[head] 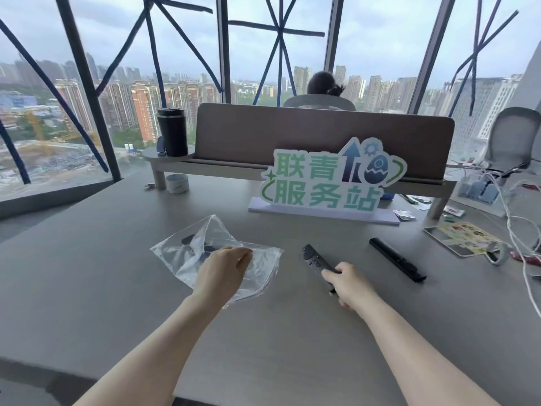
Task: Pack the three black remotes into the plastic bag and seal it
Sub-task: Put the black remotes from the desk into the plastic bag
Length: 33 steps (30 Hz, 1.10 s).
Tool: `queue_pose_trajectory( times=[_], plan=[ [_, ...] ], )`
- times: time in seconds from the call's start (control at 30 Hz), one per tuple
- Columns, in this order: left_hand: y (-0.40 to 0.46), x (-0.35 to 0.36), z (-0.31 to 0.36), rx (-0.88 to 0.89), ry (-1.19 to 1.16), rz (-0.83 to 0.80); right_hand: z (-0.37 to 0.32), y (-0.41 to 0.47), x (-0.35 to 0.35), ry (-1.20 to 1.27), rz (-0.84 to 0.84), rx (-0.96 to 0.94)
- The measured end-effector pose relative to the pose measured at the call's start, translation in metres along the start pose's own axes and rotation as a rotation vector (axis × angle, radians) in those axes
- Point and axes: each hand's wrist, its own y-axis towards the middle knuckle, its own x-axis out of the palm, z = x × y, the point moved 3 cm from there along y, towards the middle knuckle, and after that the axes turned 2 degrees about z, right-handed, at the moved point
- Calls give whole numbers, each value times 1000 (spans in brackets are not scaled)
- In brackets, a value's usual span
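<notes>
Your left hand (224,266) pinches the bag (216,259) at its mouth edge, apparently to pin it to the counter (117,288); one remote (187,239) shows dark inside. Your right hand (347,284) is curled around the second remote (314,259), likely to load it next. The third remote (396,263) lies free just right of that hand.

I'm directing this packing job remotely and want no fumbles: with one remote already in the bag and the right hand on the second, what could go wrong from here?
1. The left hand presses the plastic bag flat, so its mouth may be closed when the second remote arrives.
2. The right hand grips that remote only at its near end; it could tip or slip.
3. The third remote lies off to the right and might be forgotten before sealing.
</notes>
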Motion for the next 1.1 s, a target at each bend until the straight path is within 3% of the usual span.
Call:
queue_pose_trajectory(
  times=[0.07, 0.13, 0.33, 0.43, 0.5, 0.7, 0.8, 0.97, 1.03, 1.1],
  plan=[
    [3, 7, 15, 10, -27, 3, 0, -19, -24, 317, -58, -7],
    [10, 14, 34, 22, -60, -3, -2, -39, -50, 456, -132, -45],
    [16, 34, 87, 100, -150, -55, -9, -55, -50, 307, -201, -69],
    [13, 40, 100, 140, -183, -59, -18, -48, -16, 459, -293, -75],
    [14, 41, 102, 135, -193, -54, -13, -45, -13, 415, -217, -80],
    [17, 42, 91, 85, -177, -72, 69, 4, -87, 7, 434, 23],
    [12, 43, 88, 70, -159, -81, 92, 34, -107, -227, 428, 114],
    [9, 40, 77, 17, -108, -95, 95, 53, -102, -417, 455, 136],
    [7, 39, 75, 19, -102, -97, 95, 51, -97, -366, 423, 128],
    [5, 40, 75, 17, -84, -95, 90, 41, -96, -127, 314, 91]
  ],
)
